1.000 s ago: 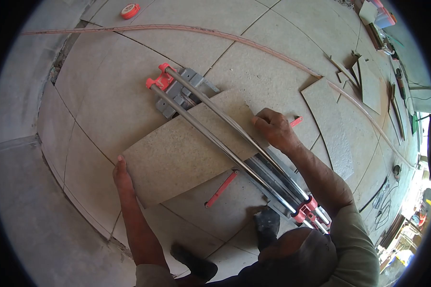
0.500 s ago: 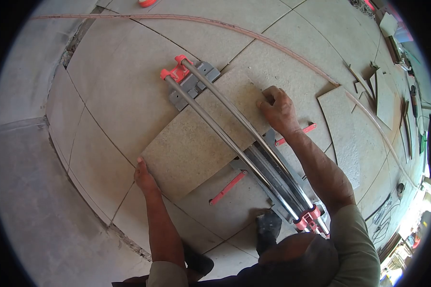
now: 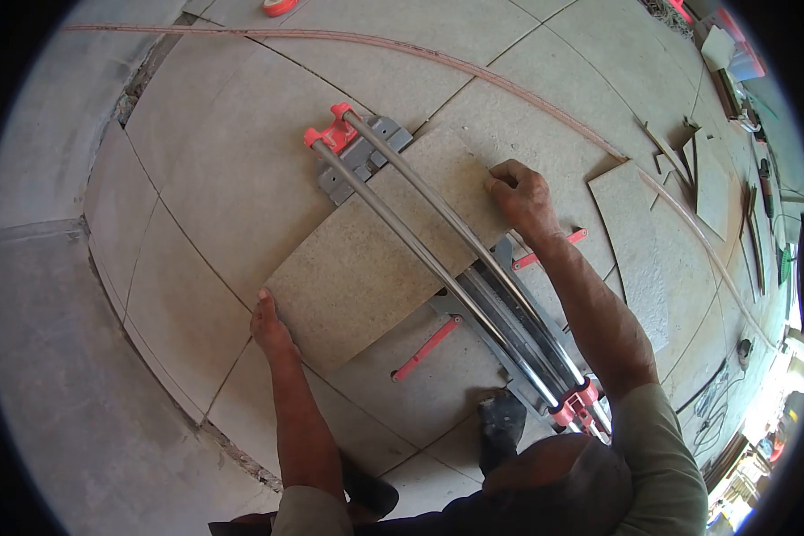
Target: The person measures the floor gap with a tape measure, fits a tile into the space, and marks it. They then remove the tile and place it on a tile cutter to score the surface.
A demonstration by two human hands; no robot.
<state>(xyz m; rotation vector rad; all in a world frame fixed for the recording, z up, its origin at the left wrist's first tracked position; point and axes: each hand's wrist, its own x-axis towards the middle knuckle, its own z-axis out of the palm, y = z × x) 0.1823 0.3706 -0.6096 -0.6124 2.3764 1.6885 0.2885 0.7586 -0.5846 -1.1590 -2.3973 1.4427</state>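
Observation:
A speckled beige tile (image 3: pixel 357 268) lies on a tile cutter, beneath its two steel rails (image 3: pixel 402 228). My left hand (image 3: pixel 272 323) grips the tile's left end, thumb along the edge. At the tile's right end is my right hand (image 3: pixel 523 195), its fingers curled against the edge. The cutter's grey end plate with a red rail bracket (image 3: pixel 333 134) shows beyond the tile. Near my feet sits the red carriage (image 3: pixel 574 406) on the rails. Red support arms (image 3: pixel 427 348) stick out on both sides of the cutter.
A pinkish hose (image 3: pixel 438 57) curves across the tiled floor (image 3: pixel 205 179). Another tile (image 3: pixel 632 241) and cut strips (image 3: pixel 710 179) lie on the right. Red tape (image 3: pixel 279 7) is at the top. A black boot (image 3: pixel 501 429) stands beside the cutter.
My right hand has shifted very slightly at the tile's right edge. The view has moved a little; the tile and left hand look otherwise the same.

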